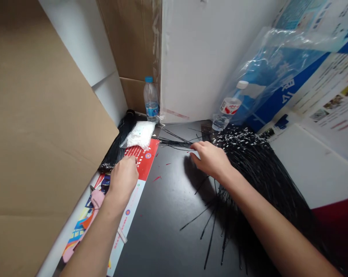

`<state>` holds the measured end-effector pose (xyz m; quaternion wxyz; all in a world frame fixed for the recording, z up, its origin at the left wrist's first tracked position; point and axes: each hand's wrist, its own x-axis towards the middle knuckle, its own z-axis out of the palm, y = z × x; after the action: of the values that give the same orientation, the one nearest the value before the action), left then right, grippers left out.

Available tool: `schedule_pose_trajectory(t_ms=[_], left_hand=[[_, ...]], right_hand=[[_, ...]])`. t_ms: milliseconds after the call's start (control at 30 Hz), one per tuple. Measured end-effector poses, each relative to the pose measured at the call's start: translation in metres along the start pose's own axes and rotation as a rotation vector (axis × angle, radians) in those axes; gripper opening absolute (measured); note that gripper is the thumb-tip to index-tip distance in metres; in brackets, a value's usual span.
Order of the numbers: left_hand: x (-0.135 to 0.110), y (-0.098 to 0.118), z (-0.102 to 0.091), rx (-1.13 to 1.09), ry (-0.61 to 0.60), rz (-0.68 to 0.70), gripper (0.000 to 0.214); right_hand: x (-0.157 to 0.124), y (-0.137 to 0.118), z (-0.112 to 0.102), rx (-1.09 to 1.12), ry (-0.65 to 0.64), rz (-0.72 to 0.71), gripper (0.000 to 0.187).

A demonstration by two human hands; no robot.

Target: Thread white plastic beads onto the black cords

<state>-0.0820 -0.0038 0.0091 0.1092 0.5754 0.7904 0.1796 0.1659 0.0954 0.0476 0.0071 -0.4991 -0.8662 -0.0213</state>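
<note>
The right hand, loosely open, holds nothing visible at the edge of a large heap of white-tipped black strands on the bench. The left hand curls on a red printed sheet, its grip hidden. A slim black bundle lies gathered beyond; most strands remain heaped.

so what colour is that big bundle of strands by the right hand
Black, with white tips at the far end of the bundle; best seen in the head view.
</note>
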Motion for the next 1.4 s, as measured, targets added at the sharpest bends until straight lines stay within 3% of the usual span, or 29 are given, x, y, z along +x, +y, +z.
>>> schedule_pose_trajectory(t_ms=[133, 400, 533, 633, 733, 800, 900, 1033, 1100, 1167, 1233, 1300, 1400], left_hand=[[-0.002, 0.008, -0.005, 0.127, 0.047, -0.007, 0.024], [-0.002, 0.01, -0.003, -0.013, 0.128, 0.096, 0.021], [-0.002, 0.013, 0.0, -0.213, 0.138, 0.121, 0.015], [-0.003, 0.018, -0.001, -0.443, 0.075, 0.035, 0.016], [-0.004, 0.024, -0.004, -0.759, -0.014, -0.034, 0.019], [-0.005, 0.028, -0.006, -0.969, -0.125, -0.045, 0.021], [-0.007, 0.032, -0.009, -1.185, -0.307, -0.024, 0.023], [-0.011, 0.037, -0.01, -1.318, -0.385, -0.017, 0.027], [-0.014, 0.04, -0.008, -1.324, -0.409, -0.012, 0.029], [-0.017, 0.042, -0.006, -1.304, -0.426, 0.004, 0.028], [-0.02, 0.045, -0.005, -1.283, -0.441, 0.026, 0.025], [-0.023, 0.048, -0.005, -1.258, -0.455, 0.052, 0.023], [-0.028, 0.053, -0.005, -1.217, -0.462, 0.09, 0.023]], right_hand=[[0.034, -0.018, 0.012, 0.039, -0.004, -0.1, 0.03], [0.078, -0.05, 0.027, 0.076, 0.013, -0.329, 0.03], [0.081, -0.055, 0.036, 0.106, 0.03, -0.319, 0.034], [0.077, -0.055, 0.042, 0.157, 0.075, -0.301, 0.034], [0.076, -0.055, 0.039, 0.499, 0.265, -0.248, 0.027], [0.077, -0.057, 0.025, 0.863, 0.431, -0.182, 0.024], [0.071, -0.058, -0.019, 1.246, 0.605, -0.1, 0.022], [0.034, -0.049, -0.097, 1.425, 0.76, -0.04, 0.016], [0.009, -0.041, -0.127, 1.441, 0.87, -0.093, 0.017], [-0.014, -0.032, -0.142, 1.234, 0.829, -0.164, 0.017], [-0.03, -0.024, -0.141, 0.909, 0.642, -0.258, 0.015], [-0.04, -0.022, -0.127, 0.66, 0.422, -0.299, 0.011], [-0.052, -0.025, -0.089, 0.56, 0.178, -0.202, 0.014]])
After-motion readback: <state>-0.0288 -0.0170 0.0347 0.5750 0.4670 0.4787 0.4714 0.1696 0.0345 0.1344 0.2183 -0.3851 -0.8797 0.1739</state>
